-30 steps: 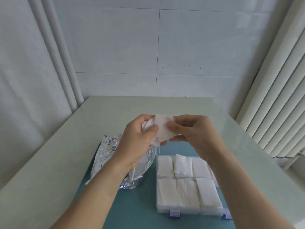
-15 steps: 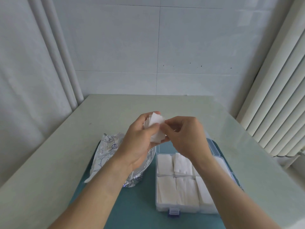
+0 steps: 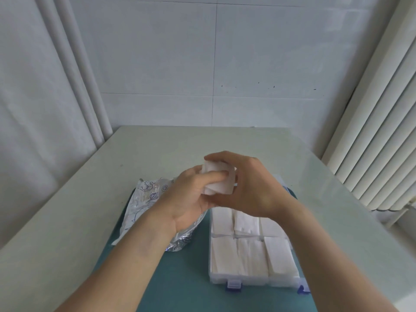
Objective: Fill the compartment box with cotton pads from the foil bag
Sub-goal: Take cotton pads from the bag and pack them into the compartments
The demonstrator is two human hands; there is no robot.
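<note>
The clear compartment box (image 3: 252,278) at 5 o'clock on the teal mat (image 3: 180,278) holds white cotton pads (image 3: 247,253) in its visible cells. At 8 o'clock lies the crinkled foil bag (image 3: 148,201). Above them, left hand (image 3: 191,199) and right hand (image 3: 252,188) have their grip clamped on a soft pad stack (image 3: 217,179), raised off the pale surface (image 3: 67,221).
</note>
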